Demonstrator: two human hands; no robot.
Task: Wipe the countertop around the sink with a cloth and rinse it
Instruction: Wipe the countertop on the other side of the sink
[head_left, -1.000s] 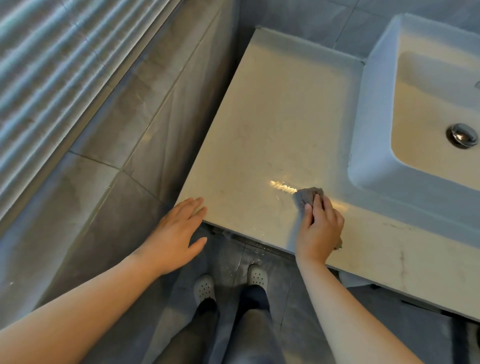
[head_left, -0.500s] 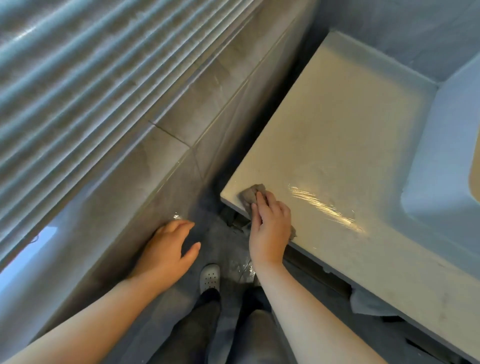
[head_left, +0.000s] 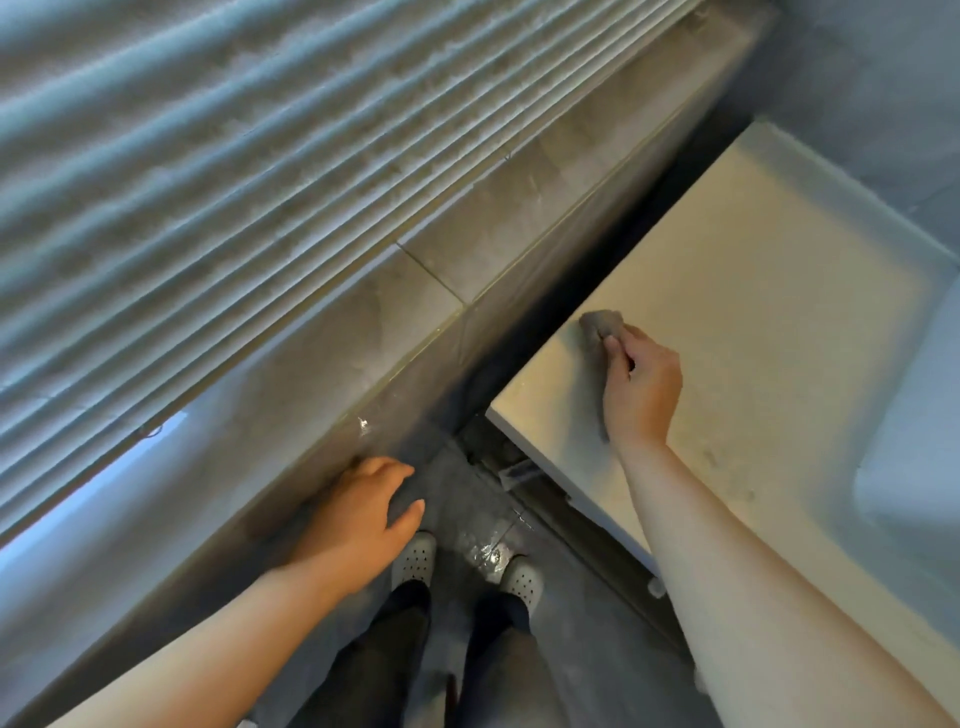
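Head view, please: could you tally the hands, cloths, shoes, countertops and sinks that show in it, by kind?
2 hands: left hand, right hand
1 cloth, grey, gripped by the right hand
2 shoes, white: left shoe, right shoe
1 countertop
1 sink, only partly in view
Total: 7

Domestic bathroom, seen from above. A pale stone vanity surface (head_left: 753, 291) abuts a white moulded basin (head_left: 914, 415) at the right edge; grey tiles clad the wall (head_left: 857, 78) behind it, the low ledge (head_left: 493, 228) beside it and the floor (head_left: 467, 499), which shows a wet sheen. A slatted blind (head_left: 234, 156) covers the window above the ledge. White perforated slippers (head_left: 414, 558) on the person's feet stand on the floor
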